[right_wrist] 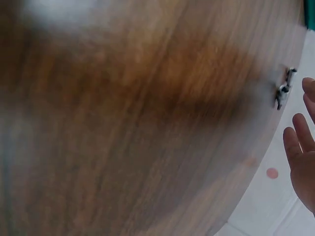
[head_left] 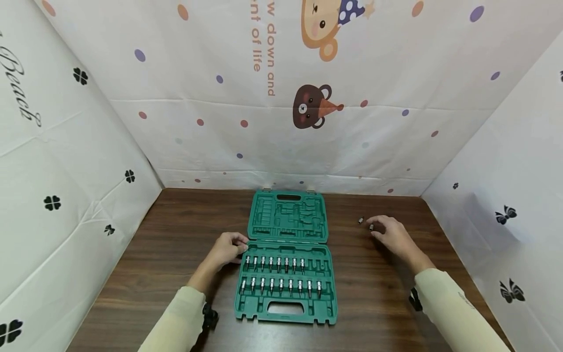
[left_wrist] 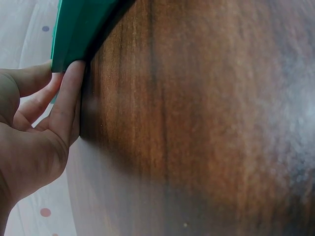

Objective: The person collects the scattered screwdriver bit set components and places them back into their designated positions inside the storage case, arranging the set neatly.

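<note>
A green tool case (head_left: 288, 242) lies unfolded on the table, its lid (head_left: 303, 195) toward the back wall. In its near half stand two rows of silver bit sockets (head_left: 271, 285), with several bare slots at the right of the back row. My left hand (head_left: 226, 250) pinches the case's left edge near the hinge, thumb above and fingers against the side and underneath. Off to the right of the case, two loose bit sockets (right_wrist: 281, 96) lie on the table. Over the nearer one hovers my right hand (head_left: 391, 235), thumb and fingers spread apart, holding nothing.
The dark wood table (head_left: 184, 293) is bounded by white patterned sheets at the back (head_left: 264, 171), left (head_left: 79, 264) and right (head_left: 479, 254). A dark wrist camera (head_left: 210, 317) sits on the left forearm.
</note>
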A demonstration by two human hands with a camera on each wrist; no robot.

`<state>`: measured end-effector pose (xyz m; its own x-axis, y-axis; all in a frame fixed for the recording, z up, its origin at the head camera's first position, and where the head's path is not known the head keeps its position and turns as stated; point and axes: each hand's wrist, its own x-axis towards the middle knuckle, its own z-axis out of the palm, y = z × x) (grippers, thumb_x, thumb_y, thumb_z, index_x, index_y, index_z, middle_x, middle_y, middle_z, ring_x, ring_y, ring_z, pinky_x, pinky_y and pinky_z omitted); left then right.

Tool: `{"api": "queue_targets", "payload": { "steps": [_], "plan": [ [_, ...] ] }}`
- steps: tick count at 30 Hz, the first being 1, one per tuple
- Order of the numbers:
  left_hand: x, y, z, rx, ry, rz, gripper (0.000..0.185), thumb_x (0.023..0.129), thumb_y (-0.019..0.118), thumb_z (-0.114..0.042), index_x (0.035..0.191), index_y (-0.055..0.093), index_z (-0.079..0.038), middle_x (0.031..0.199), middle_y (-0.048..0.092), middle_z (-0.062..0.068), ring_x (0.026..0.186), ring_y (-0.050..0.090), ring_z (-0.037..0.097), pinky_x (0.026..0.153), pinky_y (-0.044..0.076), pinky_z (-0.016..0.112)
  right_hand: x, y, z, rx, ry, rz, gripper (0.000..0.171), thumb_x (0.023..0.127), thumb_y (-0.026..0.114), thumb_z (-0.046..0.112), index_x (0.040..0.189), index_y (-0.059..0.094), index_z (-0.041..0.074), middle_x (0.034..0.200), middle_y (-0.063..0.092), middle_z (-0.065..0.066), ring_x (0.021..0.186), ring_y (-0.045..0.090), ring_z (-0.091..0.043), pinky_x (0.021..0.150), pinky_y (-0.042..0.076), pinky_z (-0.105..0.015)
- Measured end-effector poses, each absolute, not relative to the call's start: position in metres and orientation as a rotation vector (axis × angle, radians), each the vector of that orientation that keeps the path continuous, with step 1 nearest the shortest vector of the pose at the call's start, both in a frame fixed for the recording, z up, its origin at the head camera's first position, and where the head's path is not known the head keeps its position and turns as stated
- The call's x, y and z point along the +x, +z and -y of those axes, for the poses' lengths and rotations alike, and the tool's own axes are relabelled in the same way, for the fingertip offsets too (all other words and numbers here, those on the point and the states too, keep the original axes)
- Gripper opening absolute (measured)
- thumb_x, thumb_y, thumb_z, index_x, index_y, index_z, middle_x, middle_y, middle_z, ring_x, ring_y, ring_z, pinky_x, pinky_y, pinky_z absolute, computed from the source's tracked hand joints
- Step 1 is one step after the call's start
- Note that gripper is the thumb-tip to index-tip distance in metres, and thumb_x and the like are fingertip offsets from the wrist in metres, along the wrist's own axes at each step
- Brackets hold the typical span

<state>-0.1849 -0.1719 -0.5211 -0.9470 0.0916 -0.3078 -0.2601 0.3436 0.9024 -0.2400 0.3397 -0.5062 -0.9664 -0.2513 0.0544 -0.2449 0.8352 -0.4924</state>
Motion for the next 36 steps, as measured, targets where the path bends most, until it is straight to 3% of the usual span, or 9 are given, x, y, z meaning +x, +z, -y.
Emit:
{"api": "queue_targets", "payload": {
  "steps": [26, 36],
  "plan": [
    [-0.187, -0.522, 0.172, -0.152, 1.637, -2.318, 0.016, 0.101, 0.062, 0.001, 0.115, 0.070, 0.001, 0.102, 0.063, 0.016, 0.087, 0.065, 0.023, 0.069, 0.064, 0.040, -0.260, -0.514, -0.346, -0.485, -0.621, -3.011, 0.024, 0.097, 0.071, 0.005, 0.121, 0.073, 0.004, 0.124, 0.066, -0.021, 0.120, 0.057, -0.047, 0.101, 0.047, -0.066],
    [-0.186, -0.522, 0.173, -0.147, 1.639, -2.303, 0.016, 0.101, 0.062, 0.000, 0.115, 0.070, 0.001, 0.102, 0.062, 0.016, 0.087, 0.065, 0.023, 0.070, 0.064, 0.040, -0.262, -0.523, -0.347, -0.447, -0.665, -3.026, 0.016, 0.097, 0.071, 0.008, 0.113, 0.074, 0.006, 0.113, 0.067, -0.015, 0.103, 0.065, -0.035, 0.088, 0.055, -0.055]
  ]
}}
